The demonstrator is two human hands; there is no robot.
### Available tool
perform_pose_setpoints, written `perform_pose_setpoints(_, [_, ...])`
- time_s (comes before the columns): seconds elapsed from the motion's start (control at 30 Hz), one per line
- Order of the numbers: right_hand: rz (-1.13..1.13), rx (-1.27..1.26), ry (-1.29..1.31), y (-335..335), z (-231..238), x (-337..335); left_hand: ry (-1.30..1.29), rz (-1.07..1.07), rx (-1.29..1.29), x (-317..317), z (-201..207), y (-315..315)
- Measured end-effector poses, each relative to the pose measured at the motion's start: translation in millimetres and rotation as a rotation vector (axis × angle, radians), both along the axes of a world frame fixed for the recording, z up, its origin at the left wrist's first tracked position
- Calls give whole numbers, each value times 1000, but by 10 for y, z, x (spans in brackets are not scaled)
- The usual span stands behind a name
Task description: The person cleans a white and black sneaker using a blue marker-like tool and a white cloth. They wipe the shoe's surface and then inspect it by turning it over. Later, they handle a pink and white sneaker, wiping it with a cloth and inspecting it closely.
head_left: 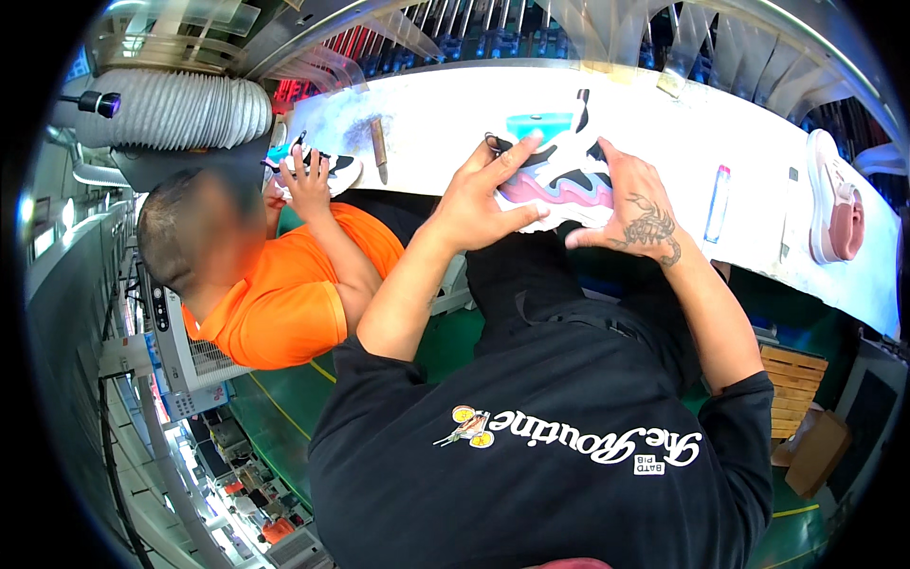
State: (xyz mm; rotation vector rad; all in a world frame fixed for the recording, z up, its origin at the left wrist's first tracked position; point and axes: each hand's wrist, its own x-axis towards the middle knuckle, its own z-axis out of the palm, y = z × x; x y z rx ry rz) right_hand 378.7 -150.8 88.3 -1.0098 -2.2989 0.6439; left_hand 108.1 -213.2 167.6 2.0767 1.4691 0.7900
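A sneaker (567, 180) with white, black, pink and blue parts sits between my hands at the table's near edge, its side turned up toward me. My left hand (485, 197) grips its left end, with the thumb along the white sole and the fingers over the upper. At the other end, my right hand (637, 201) is wrapped round the shoe, its thumb near the sole's edge. Parts of the fingers of both hands are hidden behind the sneaker. A black loop stands up from the shoe's far side.
On the white table (682, 123) to my right lie a clear pen-like tube (718, 204), a thin flat tool (789, 213) and a white-and-pink shoe (834, 204). A brown-handled tool (379, 150) lies left. A co-worker in orange (275, 313) handles a similar sneaker (327, 174) there.
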Motion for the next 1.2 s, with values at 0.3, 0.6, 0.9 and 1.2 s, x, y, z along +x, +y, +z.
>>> perform_pose_setpoints(0.3, [-276, -155, 265, -262, -247, -34, -762, 272, 89, 645, -590, -227])
perform_pose_setpoints(0.6, [-305, -120, 640, 45, 255, 174, -1012, 102, 40, 804, -561, 151])
perform_pose_setpoints(0.9, [-407, 64, 520, 102, 475, 107, -759, 162, 146, 830, -605, 398])
perform_pose_setpoints(1.2, [-423, 31, 545, 62, 460, 19, -498, 182, 301, 753, -557, 362])
